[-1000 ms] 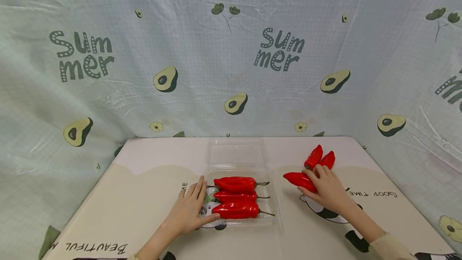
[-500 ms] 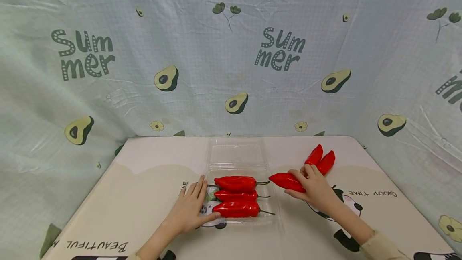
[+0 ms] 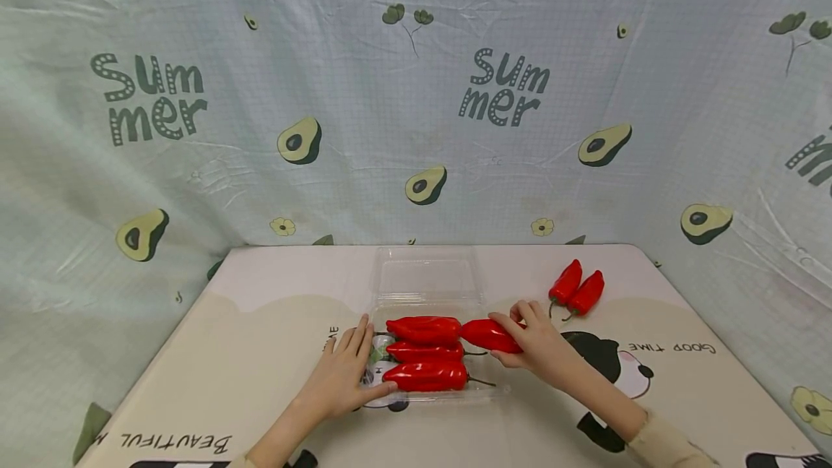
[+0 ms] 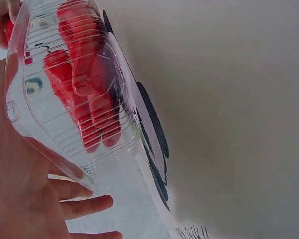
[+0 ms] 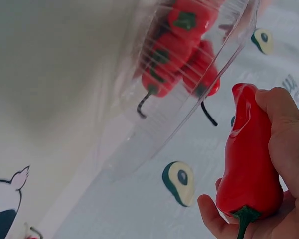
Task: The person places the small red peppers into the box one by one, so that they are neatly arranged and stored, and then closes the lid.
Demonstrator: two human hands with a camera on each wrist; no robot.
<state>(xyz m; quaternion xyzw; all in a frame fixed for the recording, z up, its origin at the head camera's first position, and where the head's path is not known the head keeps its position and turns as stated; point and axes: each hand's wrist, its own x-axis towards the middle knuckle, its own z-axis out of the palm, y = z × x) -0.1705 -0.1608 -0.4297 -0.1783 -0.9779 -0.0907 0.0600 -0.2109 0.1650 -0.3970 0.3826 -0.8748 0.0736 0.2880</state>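
My right hand (image 3: 536, 341) grips a red pepper (image 3: 490, 336) at the right end of a clear plastic clamshell box (image 3: 448, 397). The pepper's pointed tip faces left, overlapping the box's far corner. In the right wrist view, thumb and fingers wrap this pepper (image 5: 251, 159), its green stem toward the camera. Several red peppers lie inside the box, and the head view shows three in a row, stems to the right. My left hand (image 3: 341, 381) rests along the box's left side, fingers straight, thumb at the front corner. The left wrist view shows its fingers (image 4: 87, 206) spread beside the box wall.
The box's lid (image 3: 425, 276) lies folded back behind it. Two more red peppers (image 3: 565, 282) sit at the table's back right. A printed cloth (image 3: 364, 92) hangs behind and beside the table (image 3: 227, 367).
My right hand has carried the pepper leftward, away from the two others at the back right, to the box's right end. The left hand has stayed at the box's left side.
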